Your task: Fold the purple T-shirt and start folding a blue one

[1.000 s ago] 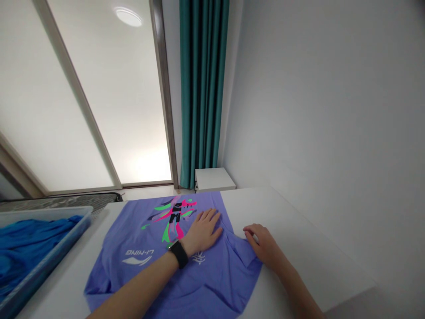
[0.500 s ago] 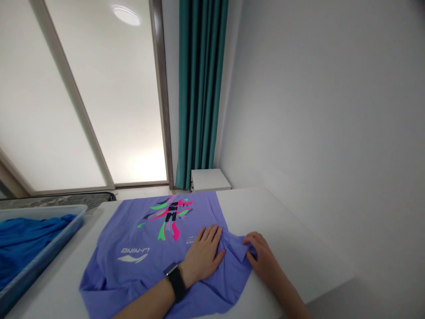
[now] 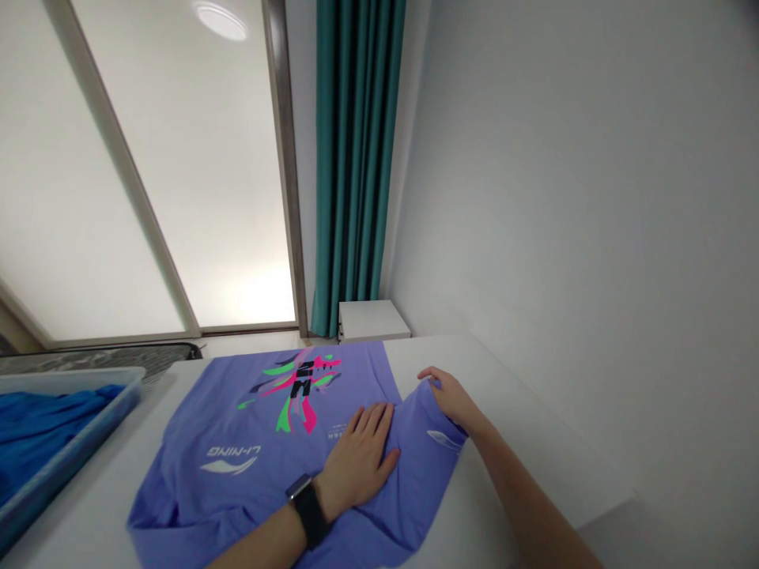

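Note:
A purple T-shirt (image 3: 195,411) with white lettering and a bright pink, green and black print lies spread on a white table. My left hand (image 3: 360,458), with a black watch (image 3: 307,506) on its wrist, rests flat on the shirt, fingers stretched out. To its right, my right hand (image 3: 451,397) pinches the edge of the shirt's sleeve (image 3: 430,427) and holds it slightly raised. A small white logo shows on that sleeve. Folds of cloth run between the two hands.
A translucent plastic bin (image 3: 134,395) holding blue cloth (image 3: 53,419) stands at the left. Beyond the white table (image 3: 534,442) are a small white cabinet (image 3: 375,320), a teal curtain (image 3: 359,174) and frosted sliding doors (image 3: 207,174). A bare wall (image 3: 569,197) rises on the right.
My right hand has moved up and away with the sleeve edge, unfolding the sleeve so its white logo shows. My left hand stays pressed on the shirt.

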